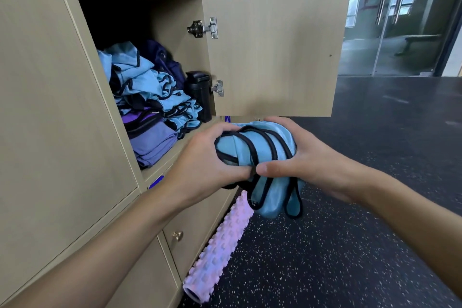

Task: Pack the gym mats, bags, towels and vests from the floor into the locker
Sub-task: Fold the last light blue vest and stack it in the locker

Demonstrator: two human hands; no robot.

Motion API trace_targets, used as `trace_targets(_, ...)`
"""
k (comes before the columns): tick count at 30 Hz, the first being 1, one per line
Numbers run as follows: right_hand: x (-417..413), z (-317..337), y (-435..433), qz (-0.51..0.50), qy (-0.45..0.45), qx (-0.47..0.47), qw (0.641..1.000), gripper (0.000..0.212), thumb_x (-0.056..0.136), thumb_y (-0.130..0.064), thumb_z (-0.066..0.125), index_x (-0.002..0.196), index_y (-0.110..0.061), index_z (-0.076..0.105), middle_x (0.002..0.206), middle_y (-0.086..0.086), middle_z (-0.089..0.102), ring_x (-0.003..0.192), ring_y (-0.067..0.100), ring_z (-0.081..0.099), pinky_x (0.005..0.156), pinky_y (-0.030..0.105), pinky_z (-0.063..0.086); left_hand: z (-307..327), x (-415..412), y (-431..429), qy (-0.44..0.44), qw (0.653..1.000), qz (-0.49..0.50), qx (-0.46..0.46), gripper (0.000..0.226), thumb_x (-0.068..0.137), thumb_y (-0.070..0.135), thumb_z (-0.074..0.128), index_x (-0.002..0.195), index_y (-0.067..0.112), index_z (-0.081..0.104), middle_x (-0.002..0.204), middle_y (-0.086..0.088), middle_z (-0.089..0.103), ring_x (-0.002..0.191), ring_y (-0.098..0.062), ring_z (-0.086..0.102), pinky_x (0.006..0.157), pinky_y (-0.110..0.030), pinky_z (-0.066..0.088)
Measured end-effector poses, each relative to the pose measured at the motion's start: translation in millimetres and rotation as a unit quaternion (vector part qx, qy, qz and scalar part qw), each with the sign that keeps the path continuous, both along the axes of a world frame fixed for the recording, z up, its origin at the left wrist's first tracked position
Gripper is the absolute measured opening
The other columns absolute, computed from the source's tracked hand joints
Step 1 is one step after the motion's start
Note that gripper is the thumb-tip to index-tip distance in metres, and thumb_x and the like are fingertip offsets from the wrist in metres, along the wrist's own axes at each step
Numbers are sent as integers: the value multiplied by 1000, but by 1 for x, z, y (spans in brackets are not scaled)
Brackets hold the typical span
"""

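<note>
Speckled black gym floor [350, 245] before the open beige wooden locker [175, 152]: left hand [207, 165] and right hand [307, 160] clutch a bundled light-blue, black-trimmed vest [255, 147], locker opening up-left, left hand nearer.

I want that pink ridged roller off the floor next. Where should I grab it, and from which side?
Probably round its middle, from above and the open floor side. The pink roller lies flat along the foot of the locker, so that side is blocked, and its far end is hidden behind the held blue vest. The ridges should help fingers hold.
</note>
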State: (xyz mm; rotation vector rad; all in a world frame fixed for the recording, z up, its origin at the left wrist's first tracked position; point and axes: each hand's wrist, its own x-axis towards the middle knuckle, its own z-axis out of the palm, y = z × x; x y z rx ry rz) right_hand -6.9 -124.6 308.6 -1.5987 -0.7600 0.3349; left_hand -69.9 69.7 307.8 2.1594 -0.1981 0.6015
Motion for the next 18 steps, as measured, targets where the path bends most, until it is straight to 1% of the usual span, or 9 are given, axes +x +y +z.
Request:
trace_targets(2, -1, 1, 0, -57, -71, -50, 995, 81, 62, -21, 91, 126, -47, 50, 128, -12, 41, 112, 3, 58, 89, 18, 53, 0, 1, 2, -1, 1000, 0, -29, 54, 50, 35, 86, 100, 31, 67, 92, 8, 70, 82, -6, 69, 69, -28, 59)
trace_targets(3, -1, 1, 0, -57, -85, -60, 993, 80, 63, -18, 91, 125, -48, 49, 128, -14, 40, 112, 1, 57, 91, 19, 53, 1, 2, 2, 0, 999, 2, -37, 52, 51, 36, 87, 99, 26, 68, 91, 5, 72, 83, -11, 70, 70, -34, 60)
trace_targets(6, -1, -3, 0, -9, -53, -44, 998, 92, 67, -4, 88, 135, -41, 38, 115, -11, 62, 98, 6, 69, 80, 22, 56, 5, 1, 1, 10, 999, 1, -53, 43, 57, 30, 90, 94, 18, 70, 88, 0, 74, 84, -19, 72, 74, -41, 61)
trace_targets(8, -1, -4, 0, -24, -55, -46, 997, 95, 68, -4, 87, 137, -41, 35, 104, -8, 68, 90, 10, 72, 76, 23, 57, 6, -2, 1, 11, 997, -8, -75, 34, 65, 17, 92, 91, 16, 71, 85, 1, 76, 80, -15, 72, 70, -35, 61)
trace_targets(11, -1, -4, 9, -53, -73, -47, 995, 83, 71, -4, 86, 129, -40, 39, 91, -6, 70, 79, 11, 73, 69, 24, 57, 2, -6, 3, 11, 993, -15, -115, 21, 75, 5, 84, 86, 17, 71, 73, 8, 74, 66, -4, 68, 58, -18, 52)
trace_targets(12, 0, -4, 14, -61, -80, -47, 994, 78, 73, -4, 85, 126, -39, 41, 90, -4, 69, 75, 11, 72, 67, 25, 57, -1, -6, 6, 19, 992, -16, -124, 20, 76, 9, 85, 89, 17, 72, 78, 7, 76, 72, -6, 71, 62, -21, 54)
trace_targets(14, 4, 0, 25, -68, -82, -40, 993, 73, 75, -3, 83, 124, -36, 41, 89, 3, 70, 71, 13, 71, 64, 26, 57, -2, -2, 16, 18, 992, 4, -125, 27, 70, 33, 87, 93, 26, 74, 99, 6, 73, 95, -15, 70, 78, -33, 59)
trace_targets(16, 13, 7, 36, -66, -79, -28, 994, 77, 74, -2, 84, 128, -38, 40, 87, 4, 72, 71, 15, 72, 64, 27, 58, 6, 6, 27, 15, 993, 40, -110, 34, 58, 54, 81, 89, 41, 71, 114, 13, 56, 111, -15, 61, 91, -35, 56)
trace_targets(18, 27, 15, 45, -74, -75, -4, 994, 82, 74, -4, 84, 131, -41, 38, 89, 3, 72, 75, 18, 74, 65, 28, 60, 14, 17, 36, 15, 988, 23, -154, 33, 66, 41, 87, 94, 33, 72, 117, 6, 64, 107, -19, 66, 93, -42, 57)
